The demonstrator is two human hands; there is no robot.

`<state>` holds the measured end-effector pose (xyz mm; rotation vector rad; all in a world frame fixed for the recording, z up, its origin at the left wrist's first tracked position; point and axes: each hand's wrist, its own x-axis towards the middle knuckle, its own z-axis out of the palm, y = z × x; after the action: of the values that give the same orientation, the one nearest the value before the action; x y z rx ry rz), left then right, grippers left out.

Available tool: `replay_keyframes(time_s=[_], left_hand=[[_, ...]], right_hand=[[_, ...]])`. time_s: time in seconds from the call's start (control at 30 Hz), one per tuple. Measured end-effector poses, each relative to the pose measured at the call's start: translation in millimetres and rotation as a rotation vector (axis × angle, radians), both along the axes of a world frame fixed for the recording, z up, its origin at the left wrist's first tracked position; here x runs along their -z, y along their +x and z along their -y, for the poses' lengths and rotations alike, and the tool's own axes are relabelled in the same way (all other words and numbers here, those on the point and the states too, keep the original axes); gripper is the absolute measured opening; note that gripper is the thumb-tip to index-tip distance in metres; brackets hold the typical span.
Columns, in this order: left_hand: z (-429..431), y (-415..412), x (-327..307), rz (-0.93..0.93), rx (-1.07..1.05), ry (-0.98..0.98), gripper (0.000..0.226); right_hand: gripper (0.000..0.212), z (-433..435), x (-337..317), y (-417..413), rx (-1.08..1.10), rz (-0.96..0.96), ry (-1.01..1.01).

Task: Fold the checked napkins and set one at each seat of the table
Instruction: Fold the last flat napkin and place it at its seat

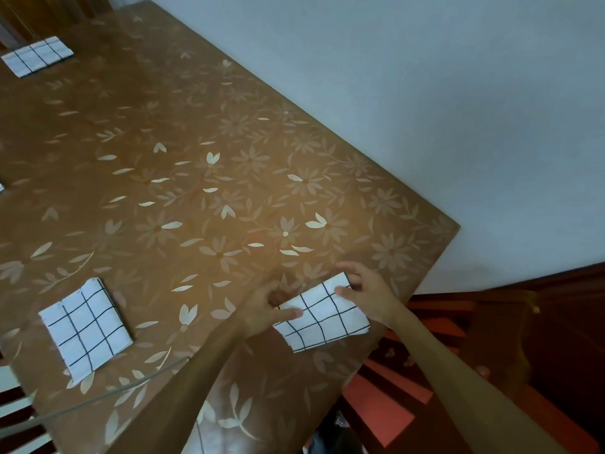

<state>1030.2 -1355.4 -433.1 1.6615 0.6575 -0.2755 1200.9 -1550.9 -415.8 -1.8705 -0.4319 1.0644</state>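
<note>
Site: table (196, 126) with a brown cover printed with pale flowers, seen from above at a slant; a pale wall (425, 93) runs along its far long side.
Held napkin (322, 317): white cloth with a black grid, folded to a rectangle, lying near the table's right corner; its near end reaches the table's edge. The grid lines bend slightly, so the cloth is not quite flat.
Left hand (271, 306): at the napkin's left end. Thumb lies on top of the cloth, the other fingers are curled in at the cloth's edge, which reads as a pinch on that end.
Right hand (363, 290): at the napkin's far right corner. Thumb on top, fingers bent round the corner, forefinger reaching out past it; the corner is pinched.
Second napkin (86, 326): same check, folded roughly square, flat on the table to the left, near the near edge and well apart from the hands.
Third napkin (36, 55): same check, folded, at the far left end of the table.
Left frame edge: a sliver of white cloth shows there; too little is visible to tell what it is.
Chair (393, 398): red-orange seat with dark wood, below the table's right corner, under the right forearm.
</note>
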Motion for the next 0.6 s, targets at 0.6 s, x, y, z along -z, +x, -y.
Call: replay_keyframes(time_s=[0.6], left_hand=[[78,73,32,0.089,0.079,0.345,0.043]], right_hand=[[0.014,40,24,68,0.164,0.351,-0.319]])
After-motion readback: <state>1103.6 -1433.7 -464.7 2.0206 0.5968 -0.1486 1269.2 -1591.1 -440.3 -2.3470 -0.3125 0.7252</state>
